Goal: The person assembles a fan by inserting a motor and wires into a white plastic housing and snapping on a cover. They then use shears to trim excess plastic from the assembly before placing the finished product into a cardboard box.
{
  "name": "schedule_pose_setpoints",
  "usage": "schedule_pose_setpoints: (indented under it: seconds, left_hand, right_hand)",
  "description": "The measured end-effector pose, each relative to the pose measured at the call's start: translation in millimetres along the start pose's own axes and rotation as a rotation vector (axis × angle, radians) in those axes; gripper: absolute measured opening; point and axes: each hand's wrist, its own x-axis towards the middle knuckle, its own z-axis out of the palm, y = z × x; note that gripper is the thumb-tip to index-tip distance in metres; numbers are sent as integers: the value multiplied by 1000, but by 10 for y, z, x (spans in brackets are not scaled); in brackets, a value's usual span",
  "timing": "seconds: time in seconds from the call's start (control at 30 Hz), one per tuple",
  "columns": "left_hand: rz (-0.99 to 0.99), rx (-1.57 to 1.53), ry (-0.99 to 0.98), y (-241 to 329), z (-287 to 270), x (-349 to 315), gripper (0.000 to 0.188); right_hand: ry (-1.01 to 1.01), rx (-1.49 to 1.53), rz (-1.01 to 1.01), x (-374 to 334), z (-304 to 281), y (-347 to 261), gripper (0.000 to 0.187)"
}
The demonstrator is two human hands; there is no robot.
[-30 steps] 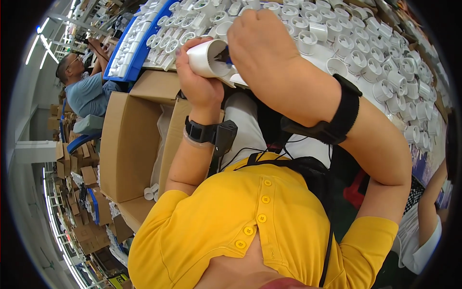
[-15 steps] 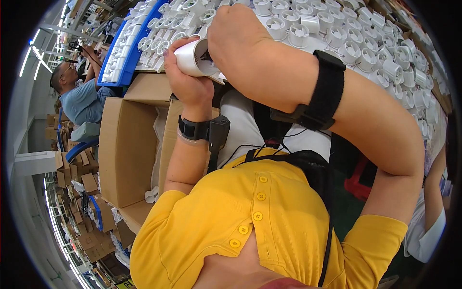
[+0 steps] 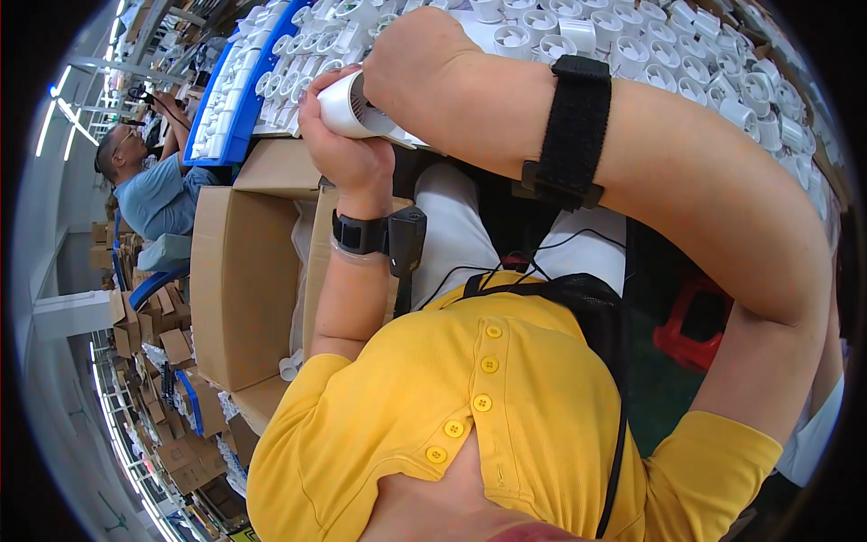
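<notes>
My left hand (image 3: pixel 350 161) is wrapped round a short white plastic tube (image 3: pixel 338 108) near the table edge. The tube lies tilted, with its open end toward my right hand; dark slots or ribs show inside it. My right hand (image 3: pixel 414 61) is curled at that open end, the back of the hand and wrist toward me. Its fingertips are hidden, and I cannot make out what they grip. Just beyond both hands, several white round fan units (image 3: pixel 553 45) crowd the table.
Left of the hands is a blue tray (image 3: pixel 237 146) of white parts. Below it stands an open cardboard box (image 3: pixel 237 280) with a small white cylinder (image 3: pixel 290 367) inside. A red stool (image 3: pixel 688 336) is at the right. Another person (image 3: pixel 152 197) sits at the far left.
Both hands and the white tube have shifted slightly left. My right forearm has swung a little up and left, with the elbow out to the right. The left hand keeps its hold.
</notes>
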Motion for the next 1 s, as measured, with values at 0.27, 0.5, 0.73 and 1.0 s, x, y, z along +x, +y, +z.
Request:
schedule_pose_setpoints:
  seconds: [0.27,0.5,0.73,1.0]
  left_hand:
    - [29,32,22,-17,57,-23,38]
    - [142,253,95,-13,165,-90,38]
    - [34,36,63,-57,-29,16,37]
    - [52,21,1,30,24,150,36]
  right_hand:
    - [-48,-160,-7,-81,-128,-27,23]
    - [-157,-73,107,-43,-148,-72,31]
    - [80,51,43,-108,133,-66,28]
    - [267,360,204,-480,350,271,23]
